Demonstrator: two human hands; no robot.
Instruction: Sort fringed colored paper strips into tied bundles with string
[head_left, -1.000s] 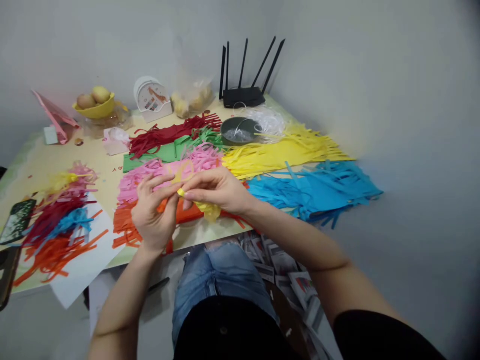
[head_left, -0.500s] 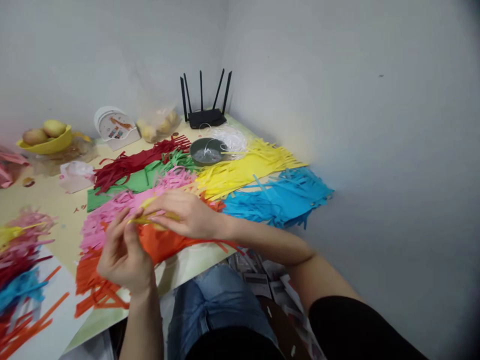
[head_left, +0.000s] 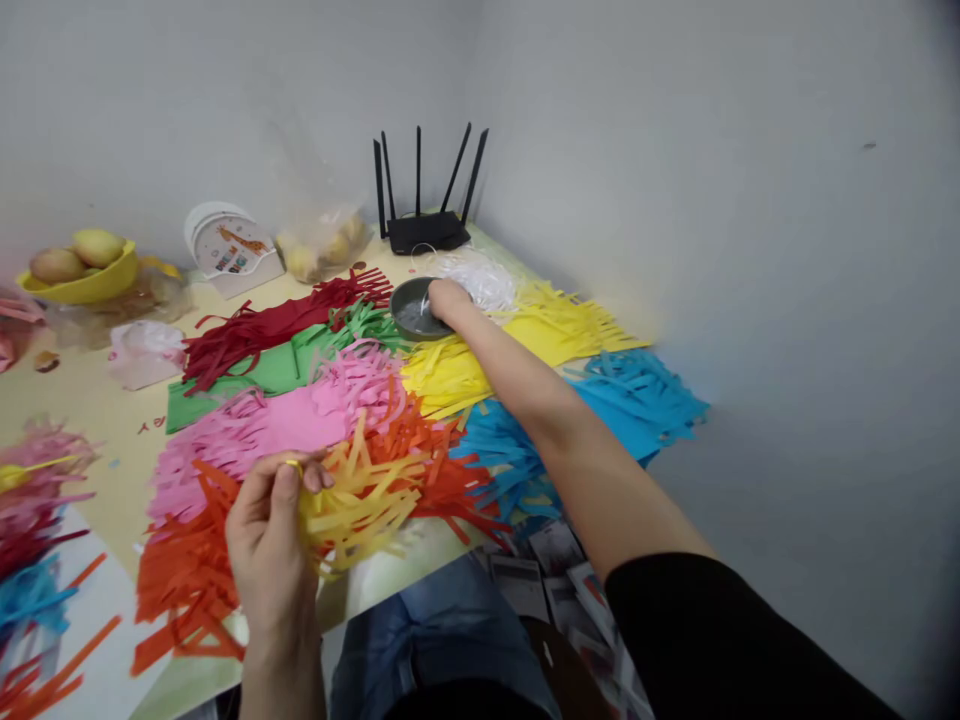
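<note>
My left hand (head_left: 274,520) is closed in a pinch around the twisted top of a yellow paper tassel (head_left: 367,500). Its loose strips fan out to the right over orange fringed paper (head_left: 184,560). Farther off, my right hand (head_left: 450,298) dips into a dark grey-green bowl (head_left: 409,322), its fingers drawn together. Whatever those fingertips pinch is hidden; the bowl seems to hold something clear or whitish. Beside the bowl lies a tangle of white string (head_left: 484,280). Yellow fringed paper (head_left: 551,340) lies under my right forearm.
Pink (head_left: 292,420), green (head_left: 259,375), dark red (head_left: 262,325) and blue fringed paper (head_left: 637,400) cover the table. At the back stand a black router (head_left: 427,232), a giraffe-print holder (head_left: 236,250) and a yellow fruit bowl (head_left: 90,285). A multicoloured tassel strand (head_left: 37,585) lies left.
My right hand has let go of the yellow tassel and reached forward into the bowl. My left hand keeps hold of the tassel, whose strips now hang spread out.
</note>
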